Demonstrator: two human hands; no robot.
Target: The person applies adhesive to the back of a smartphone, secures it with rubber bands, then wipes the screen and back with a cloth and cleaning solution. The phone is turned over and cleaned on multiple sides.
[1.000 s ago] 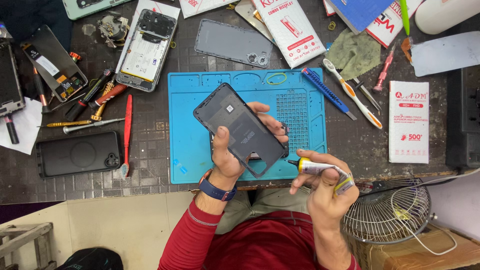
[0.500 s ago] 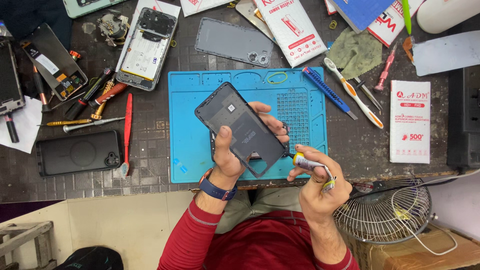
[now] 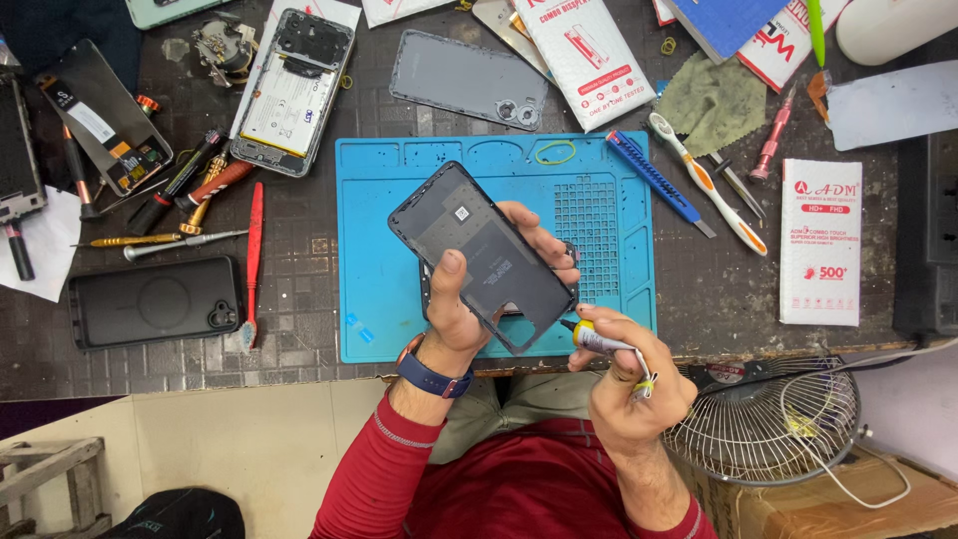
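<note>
Holding a dark phone back cover (image 3: 486,255) tilted above the blue repair mat (image 3: 379,269), the left hand (image 3: 469,304) grips it with the thumb pressed on its inner face and the fingers wrapped round its right edge. The right hand (image 3: 629,384) is closed around a small glue tube (image 3: 599,339) with a yellow collar, its dark tip touching the cover's near right corner. The cover sits over the middle of the mat, near the person's edge of the table.

On the mat's far side lies a green rubber band (image 3: 554,152). To the left of the mat rest a red pry tool (image 3: 253,250), a black phone case (image 3: 155,301) and several screwdrivers (image 3: 180,240). Farther off, an opened phone (image 3: 292,92) shows its battery, with a grey back panel (image 3: 467,92) beside it. To the right lie a toothbrush (image 3: 707,182) and a white box (image 3: 820,242). A wire fan guard (image 3: 768,419) stands near right.
</note>
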